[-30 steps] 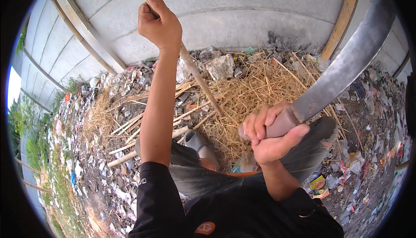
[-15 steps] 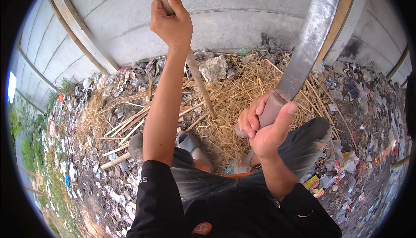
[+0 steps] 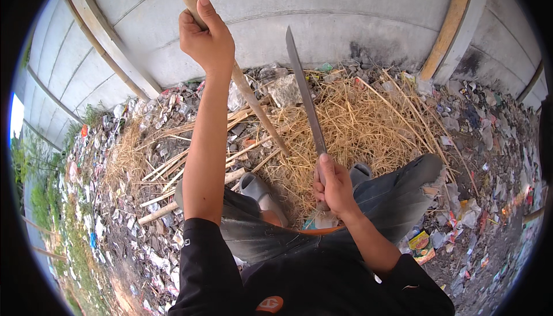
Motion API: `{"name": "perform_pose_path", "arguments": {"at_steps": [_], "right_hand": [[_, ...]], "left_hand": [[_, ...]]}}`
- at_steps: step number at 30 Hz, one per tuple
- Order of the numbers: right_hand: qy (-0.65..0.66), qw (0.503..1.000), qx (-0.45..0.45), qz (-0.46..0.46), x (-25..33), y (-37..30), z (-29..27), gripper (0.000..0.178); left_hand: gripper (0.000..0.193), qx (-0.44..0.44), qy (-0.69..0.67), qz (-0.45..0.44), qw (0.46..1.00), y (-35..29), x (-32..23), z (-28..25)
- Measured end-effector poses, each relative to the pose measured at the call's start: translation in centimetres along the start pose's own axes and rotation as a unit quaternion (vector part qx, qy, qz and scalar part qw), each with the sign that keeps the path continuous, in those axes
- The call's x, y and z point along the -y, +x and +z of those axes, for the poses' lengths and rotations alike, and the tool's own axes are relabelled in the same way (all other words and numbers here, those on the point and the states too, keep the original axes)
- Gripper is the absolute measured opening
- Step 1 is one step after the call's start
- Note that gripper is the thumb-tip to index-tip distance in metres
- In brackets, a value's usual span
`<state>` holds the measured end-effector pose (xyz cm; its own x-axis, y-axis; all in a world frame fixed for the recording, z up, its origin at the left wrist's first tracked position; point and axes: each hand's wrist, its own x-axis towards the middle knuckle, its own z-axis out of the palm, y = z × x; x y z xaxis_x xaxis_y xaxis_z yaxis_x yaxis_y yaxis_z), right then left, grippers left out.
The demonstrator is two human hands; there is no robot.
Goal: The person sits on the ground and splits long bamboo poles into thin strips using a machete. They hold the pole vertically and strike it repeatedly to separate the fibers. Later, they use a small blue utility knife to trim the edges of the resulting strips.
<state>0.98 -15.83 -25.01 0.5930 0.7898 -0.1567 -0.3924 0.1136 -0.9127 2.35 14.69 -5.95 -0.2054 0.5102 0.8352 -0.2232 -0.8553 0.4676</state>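
Note:
My left hand (image 3: 207, 40) is wrapped round the upper part of a pale wooden pole (image 3: 256, 104), probably bamboo. The pole slants down to the right, its lower end resting among straw and shavings between my feet. In my right hand (image 3: 335, 186) is the handle of a machete (image 3: 306, 88), its long dark blade pointing up and slightly left, away from me. Blade and pole are apart, with the blade to the right of the pole. The machete's handle is mostly covered by my fingers.
Straw and shavings (image 3: 351, 123) cover the ground ahead, with cut sticks (image 3: 173, 173) to the left. A pale stone block (image 3: 285, 90) lies near the grey concrete wall (image 3: 322, 34). Litter (image 3: 115, 218) is scattered on both sides. My knees are spread, with grey sandals (image 3: 262, 195) on my feet.
The machete has swung down from high on the right to in front of me, my right hand dropping lower. My left hand and the pole's top have shifted slightly left.

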Motion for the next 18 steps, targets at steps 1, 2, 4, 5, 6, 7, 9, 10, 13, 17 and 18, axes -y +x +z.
{"name": "perform_pose_path", "arguments": {"at_steps": [1, 2, 4, 5, 6, 7, 9, 10, 13, 17, 18], "right_hand": [[0.004, 0.998, -0.008, -0.069, 3.2, 0.3, 0.9, 0.052], [0.051, 0.991, 0.007, -0.123, 5.5, 0.3, 2.0, 0.050], [0.141, 0.961, 0.024, -0.236, 8.1, 0.5, 3.3, 0.047], [0.129, 0.950, 0.025, -0.284, 7.2, 0.8, 3.8, 0.047], [0.117, 0.936, 0.026, -0.332, 5.3, 1.2, 4.2, 0.047], [0.106, 0.919, 0.030, -0.378, 2.8, 1.6, 4.2, 0.047], [-0.072, 0.967, 0.014, -0.245, -6.0, 1.3, 2.5, 0.054], [-0.098, 0.994, 0.006, -0.051, -10.0, 1.3, 1.0, 0.053], [-0.154, 0.950, -0.093, 0.257, -19.1, 0.3, -4.3, 0.054], [-0.035, 0.961, -0.108, 0.254, -15.6, 1.6, -4.4, 0.053], [-0.053, 0.974, -0.098, 0.196, -14.2, 2.1, -3.9, 0.050]], "left_hand": [[0.050, -0.003, -0.001, -0.001, 1.000, -0.2, 0.1, 0.2], [0.050, -0.008, 0.003, 0.004, 1.000, 0.1, -0.1, -0.1], [0.050, -0.008, 0.006, 0.002, 1.000, -0.1, 0.4, 0.4], [0.050, -0.009, 0.009, 0.002, 1.000, -0.1, 0.5, 0.4], [0.051, -0.011, 0.007, 0.006, 1.000, 0.0, 0.6, 0.6], [0.051, -0.014, 0.008, 0.011, 1.000, 0.1, 0.6, 0.4], [0.050, -0.019, 0.020, 0.017, 0.999, 0.4, 0.7, -0.1], [0.050, -0.019, 0.027, 0.015, 0.999, 0.3, 1.2, -0.2], [0.047, -0.033, -0.032, -0.073, 0.996, 2.9, -1.9, -2.5], [0.044, -0.085, -0.068, -0.015, 0.994, 8.0, -5.5, -5.8], [0.044, -0.090, -0.087, -0.014, 0.992, 8.5, -6.4, -5.7]]}}
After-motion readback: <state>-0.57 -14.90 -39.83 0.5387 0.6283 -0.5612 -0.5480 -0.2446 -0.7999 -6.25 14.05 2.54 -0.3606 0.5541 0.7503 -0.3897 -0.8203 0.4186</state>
